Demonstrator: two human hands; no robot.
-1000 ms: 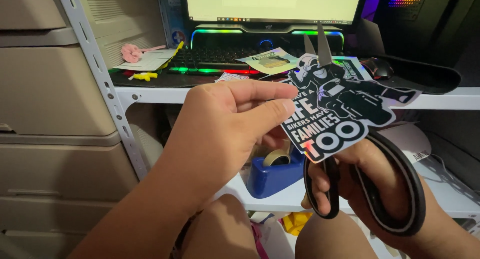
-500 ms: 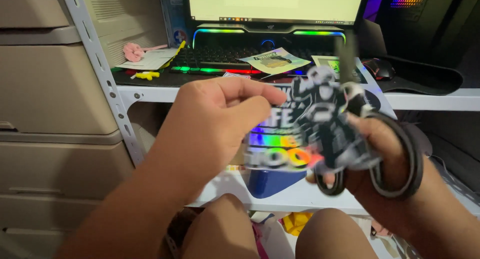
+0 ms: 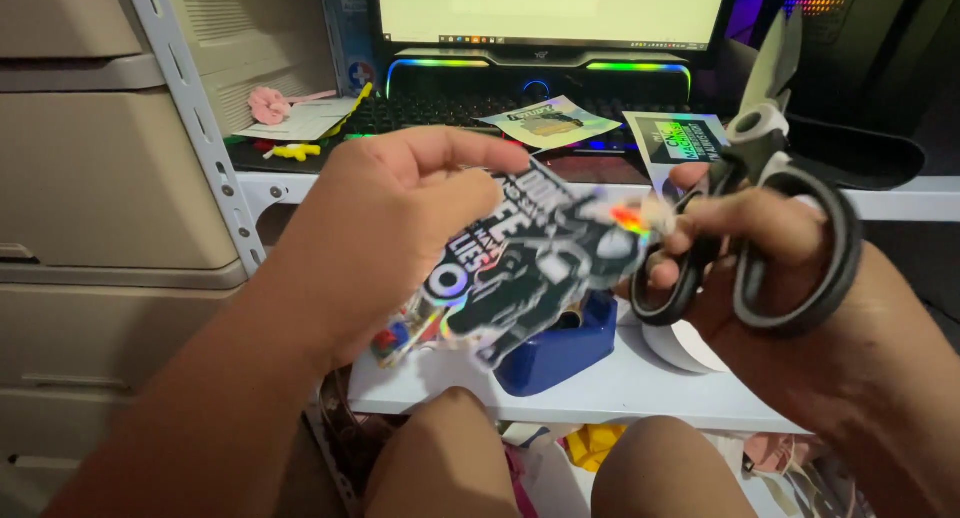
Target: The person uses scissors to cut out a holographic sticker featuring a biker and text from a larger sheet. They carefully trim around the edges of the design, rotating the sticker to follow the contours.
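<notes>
My left hand point(image 3: 385, 228) pinches a holographic die-cut sticker point(image 3: 520, 268) with a dark figure and white lettering, held tilted in front of me. My right hand point(image 3: 770, 278) grips black-handled scissors point(image 3: 770, 193) with its fingers through the loops, blades pointing up and shut. The fingertips of my right hand touch the sticker's right edge. My knees show below the hands.
A blue tape dispenser point(image 3: 560, 343) sits on the white lower shelf point(image 3: 640, 388). On the upper shelf lie a keyboard point(image 3: 470, 108), two more stickers point(image 3: 550, 123) point(image 3: 680, 138) and papers point(image 3: 300, 123), with a monitor point(image 3: 550, 8) behind. Beige drawers point(image 3: 90, 158) stand at left.
The sticker has turned from upright and facing me to tilted down leftward. My right hand with the scissors has risen and moved right, with the blades now pointing up.
</notes>
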